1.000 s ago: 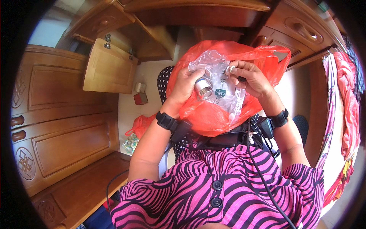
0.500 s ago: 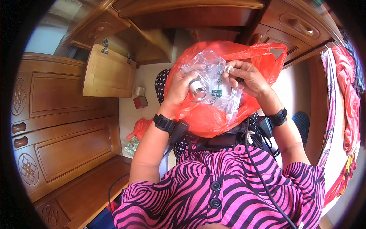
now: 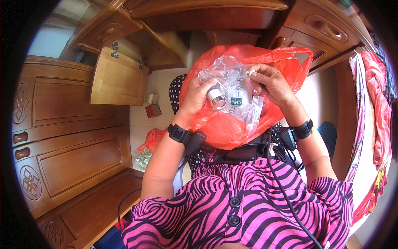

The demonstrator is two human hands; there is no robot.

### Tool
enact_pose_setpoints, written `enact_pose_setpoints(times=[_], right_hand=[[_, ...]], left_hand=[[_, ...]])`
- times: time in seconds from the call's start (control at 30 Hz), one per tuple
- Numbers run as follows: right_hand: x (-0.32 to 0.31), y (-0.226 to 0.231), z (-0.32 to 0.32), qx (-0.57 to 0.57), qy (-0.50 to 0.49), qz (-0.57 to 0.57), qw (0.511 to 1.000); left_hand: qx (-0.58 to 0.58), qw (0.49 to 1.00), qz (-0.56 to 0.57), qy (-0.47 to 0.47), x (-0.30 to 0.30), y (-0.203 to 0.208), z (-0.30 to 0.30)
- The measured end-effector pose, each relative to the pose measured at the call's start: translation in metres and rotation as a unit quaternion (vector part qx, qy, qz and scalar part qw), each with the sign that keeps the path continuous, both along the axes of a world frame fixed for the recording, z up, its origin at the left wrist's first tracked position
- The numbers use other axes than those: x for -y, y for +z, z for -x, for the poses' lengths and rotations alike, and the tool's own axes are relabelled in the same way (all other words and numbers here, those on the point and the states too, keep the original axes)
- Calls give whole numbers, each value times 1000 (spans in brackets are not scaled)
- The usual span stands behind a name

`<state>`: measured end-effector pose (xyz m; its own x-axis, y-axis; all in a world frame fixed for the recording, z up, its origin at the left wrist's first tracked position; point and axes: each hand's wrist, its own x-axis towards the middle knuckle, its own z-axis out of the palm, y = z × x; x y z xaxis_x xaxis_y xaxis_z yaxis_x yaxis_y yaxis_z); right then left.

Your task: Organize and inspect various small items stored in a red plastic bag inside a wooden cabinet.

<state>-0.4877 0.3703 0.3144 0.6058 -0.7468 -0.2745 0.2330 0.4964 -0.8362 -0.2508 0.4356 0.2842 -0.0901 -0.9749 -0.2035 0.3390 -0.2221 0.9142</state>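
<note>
Our left hand (image 3: 193, 96) clamped on a white-and-silver cylinder (image 3: 216, 98), right hand (image 3: 271, 84) apart, pinching a small white piece (image 3: 250, 73), clear plastic bag (image 3: 239, 85) between, red plastic bag (image 3: 227, 135) beneath

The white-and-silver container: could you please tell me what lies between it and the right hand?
In the head view, a crumpled clear plastic bag lies between the container and right hand.

The left hand (image 3: 195, 96) has room on its left, over the floor (image 3: 165, 121), up to the open door (image 3: 118, 79). The right hand (image 3: 271, 84) has room on its right, up to a brown board (image 3: 346, 108). Under both hands, the red bag (image 3: 226, 130) blocks the way down.
</note>
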Motion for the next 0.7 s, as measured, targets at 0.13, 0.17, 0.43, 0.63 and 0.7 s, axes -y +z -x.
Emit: enact_pose_setpoints(times=[0.13, 0.17, 0.43, 0.63, 0.7], right_hand=[[-1, 6, -5, -35, 12, 29, 999], [0, 5, -6, -50, 6, 39, 998], [6, 0, -2, -126, -48, 96, 986], [-4, 25, -10, -190, -91, 178, 961], [-16, 50, -19, -173, -23, 254, 951]], left_hand=[[19, 1000, 2, 0, -1, 3, 1], [23, 1000, 5, 11, -1, 3, 2], [17, 1000, -4, 20, 1, 0, 7], [32, 999, -14, 32, 1, 3, 5], [45, 997, -54, -25, 1, 3, 1]])
